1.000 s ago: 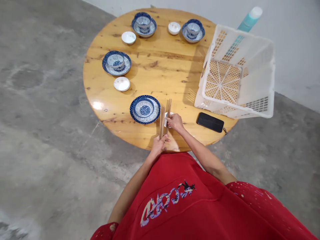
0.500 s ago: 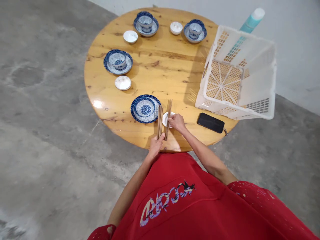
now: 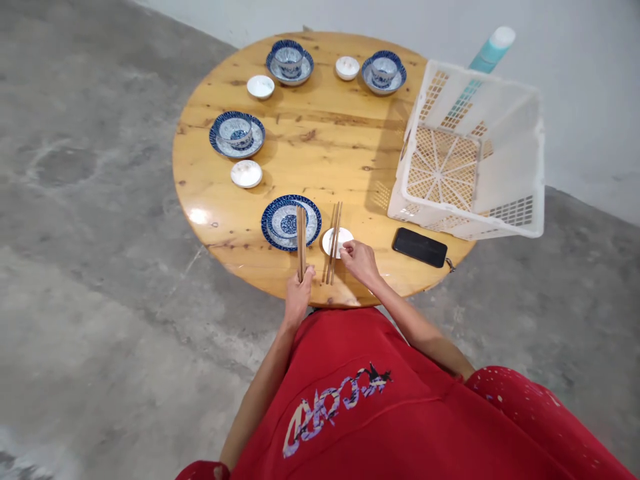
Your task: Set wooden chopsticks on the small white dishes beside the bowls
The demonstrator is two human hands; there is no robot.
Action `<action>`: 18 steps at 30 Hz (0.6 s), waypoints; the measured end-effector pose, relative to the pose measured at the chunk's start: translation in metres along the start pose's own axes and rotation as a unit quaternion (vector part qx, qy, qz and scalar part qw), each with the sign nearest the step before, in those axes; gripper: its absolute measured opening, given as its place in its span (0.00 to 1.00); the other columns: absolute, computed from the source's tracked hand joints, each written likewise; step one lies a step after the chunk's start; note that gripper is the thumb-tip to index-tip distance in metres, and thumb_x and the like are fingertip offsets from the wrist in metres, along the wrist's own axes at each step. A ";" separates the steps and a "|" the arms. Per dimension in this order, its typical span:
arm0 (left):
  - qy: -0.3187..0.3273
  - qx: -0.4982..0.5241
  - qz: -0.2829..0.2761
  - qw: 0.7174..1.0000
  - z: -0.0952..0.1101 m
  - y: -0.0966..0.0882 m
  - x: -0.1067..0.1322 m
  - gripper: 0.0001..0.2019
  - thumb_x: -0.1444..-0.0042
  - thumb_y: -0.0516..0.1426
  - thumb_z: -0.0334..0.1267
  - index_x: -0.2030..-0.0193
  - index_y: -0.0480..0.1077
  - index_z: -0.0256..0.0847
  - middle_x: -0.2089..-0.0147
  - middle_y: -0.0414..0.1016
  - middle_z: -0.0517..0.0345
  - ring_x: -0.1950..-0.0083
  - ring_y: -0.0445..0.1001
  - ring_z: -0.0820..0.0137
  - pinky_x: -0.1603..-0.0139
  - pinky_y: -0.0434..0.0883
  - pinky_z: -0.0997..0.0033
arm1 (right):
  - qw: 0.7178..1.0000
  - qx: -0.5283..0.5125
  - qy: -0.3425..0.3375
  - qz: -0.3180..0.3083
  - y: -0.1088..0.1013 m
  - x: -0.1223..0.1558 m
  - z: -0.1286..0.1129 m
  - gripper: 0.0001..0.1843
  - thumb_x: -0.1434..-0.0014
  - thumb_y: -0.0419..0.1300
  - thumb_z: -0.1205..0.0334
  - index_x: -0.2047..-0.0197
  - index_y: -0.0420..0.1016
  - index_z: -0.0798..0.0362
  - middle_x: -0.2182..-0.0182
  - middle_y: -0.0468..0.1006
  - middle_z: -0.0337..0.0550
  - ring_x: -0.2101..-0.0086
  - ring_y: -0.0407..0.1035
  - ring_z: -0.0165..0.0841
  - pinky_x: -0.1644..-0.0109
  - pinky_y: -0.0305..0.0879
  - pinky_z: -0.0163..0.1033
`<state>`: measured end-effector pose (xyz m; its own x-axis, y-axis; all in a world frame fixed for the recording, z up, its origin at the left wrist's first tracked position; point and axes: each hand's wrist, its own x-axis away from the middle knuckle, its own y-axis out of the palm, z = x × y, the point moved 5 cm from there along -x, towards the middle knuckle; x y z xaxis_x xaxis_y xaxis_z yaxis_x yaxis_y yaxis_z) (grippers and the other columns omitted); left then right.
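My left hand (image 3: 299,293) is closed round the lower end of a bundle of wooden chopsticks (image 3: 301,240), which stands up in front of a blue-and-white plate and bowl (image 3: 280,223). A pair of chopsticks (image 3: 334,247) lies across a small white dish (image 3: 345,236) to the right of the plate. Just right of that pair is my right hand (image 3: 361,263), its fingers loosely bent and a little apart, with nothing seen between them. The fingertips are over the dish's right edge, slightly away from the chopsticks.
On the round wooden table (image 3: 320,160), several blue-and-white bowls on plates (image 3: 237,133) stand with small white dishes (image 3: 247,174) beside them. A black phone (image 3: 420,247) lies at the right, in front of a large white plastic basket (image 3: 465,220). Behind that is a turquoise cylinder (image 3: 493,52).
My right hand has let go of the pair of chopsticks, which now rests on the small dish, and has shifted slightly right. My left hand has moved left with the bundle.
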<state>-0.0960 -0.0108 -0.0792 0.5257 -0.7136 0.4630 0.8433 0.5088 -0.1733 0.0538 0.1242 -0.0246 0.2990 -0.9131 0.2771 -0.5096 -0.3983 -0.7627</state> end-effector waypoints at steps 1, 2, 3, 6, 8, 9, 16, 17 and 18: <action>0.007 -0.008 0.002 1.000 0.001 0.002 -0.003 0.21 0.44 0.59 0.54 0.58 0.77 0.36 0.68 0.75 0.58 0.75 0.63 0.76 0.74 0.60 0.76 | 1.000 0.016 -0.004 -0.003 0.003 0.000 -0.001 0.14 0.38 0.57 0.62 0.53 0.80 0.58 0.61 0.83 0.50 0.59 0.77 0.38 0.54 0.64 0.36; 0.016 -0.018 0.001 1.000 0.002 0.006 -0.006 0.20 0.45 0.59 0.53 0.60 0.77 0.36 0.68 0.75 0.58 0.73 0.66 0.75 0.72 0.62 0.76 | 1.000 0.030 -0.005 -0.006 0.005 -0.001 -0.002 0.15 0.38 0.57 0.63 0.53 0.80 0.58 0.60 0.83 0.50 0.58 0.77 0.38 0.53 0.64 0.36; 0.028 -0.029 0.000 0.999 0.004 0.010 -0.009 0.20 0.45 0.59 0.53 0.61 0.77 0.35 0.69 0.75 0.58 0.71 0.68 0.73 0.70 0.63 0.75 | 0.999 0.041 -0.004 -0.009 0.007 -0.004 -0.002 0.15 0.38 0.56 0.63 0.53 0.80 0.58 0.60 0.83 0.50 0.58 0.77 0.38 0.53 0.64 0.36; 0.057 -0.042 -0.003 0.997 0.008 0.022 -0.015 0.17 0.45 0.59 0.49 0.62 0.78 0.35 0.67 0.77 0.56 0.64 0.74 0.68 0.63 0.68 0.73 | 0.999 0.053 0.002 -0.008 0.010 -0.013 -0.002 0.14 0.38 0.56 0.63 0.54 0.80 0.57 0.60 0.83 0.50 0.56 0.76 0.39 0.54 0.63 0.36; 0.062 -0.027 0.001 0.998 0.008 0.027 -0.017 0.16 0.45 0.60 0.47 0.59 0.78 0.35 0.63 0.80 0.53 0.59 0.76 0.66 0.58 0.70 0.72 | 0.999 0.052 0.007 -0.004 0.010 -0.019 -0.001 0.13 0.38 0.55 0.63 0.57 0.80 0.56 0.61 0.83 0.50 0.56 0.77 0.40 0.55 0.63 0.36; 0.063 -0.019 0.002 0.998 0.008 0.029 -0.017 0.16 0.45 0.60 0.46 0.58 0.79 0.35 0.61 0.81 0.52 0.57 0.77 0.65 0.55 0.71 0.71 | 0.999 0.049 0.010 -0.004 0.010 -0.022 0.001 0.13 0.38 0.55 0.64 0.58 0.80 0.56 0.62 0.83 0.50 0.57 0.77 0.40 0.55 0.63 0.36; 0.099 -0.053 0.004 0.994 0.027 0.034 -0.023 0.14 0.42 0.59 0.42 0.54 0.79 0.37 0.55 0.82 0.49 0.52 0.79 0.63 0.49 0.71 0.68 | 0.999 0.024 0.019 -0.019 0.016 -0.026 0.005 0.13 0.39 0.54 0.66 0.59 0.81 0.56 0.61 0.84 0.50 0.57 0.77 0.38 0.55 0.64 0.35; 0.109 -0.061 0.002 0.992 0.032 0.036 -0.026 0.14 0.41 0.58 0.42 0.54 0.79 0.36 0.55 0.82 0.49 0.52 0.79 0.63 0.49 0.71 0.68 | 0.999 0.028 0.021 -0.021 0.017 -0.026 0.005 0.13 0.39 0.54 0.67 0.59 0.81 0.56 0.61 0.84 0.50 0.57 0.77 0.38 0.55 0.64 0.35; 0.117 -0.066 0.000 0.991 0.037 0.039 -0.028 0.14 0.41 0.58 0.41 0.53 0.78 0.35 0.54 0.82 0.48 0.51 0.79 0.62 0.48 0.71 0.68 | 0.999 0.029 0.024 -0.023 0.017 -0.026 0.005 0.13 0.39 0.54 0.68 0.59 0.81 0.56 0.60 0.84 0.51 0.56 0.77 0.38 0.54 0.65 0.35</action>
<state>-0.0824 0.0474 -0.0666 0.5240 -0.8138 0.2515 0.8427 0.4525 -0.2917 0.0410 0.1412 -0.0479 0.2819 -0.8976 0.3389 -0.4476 -0.4355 -0.7810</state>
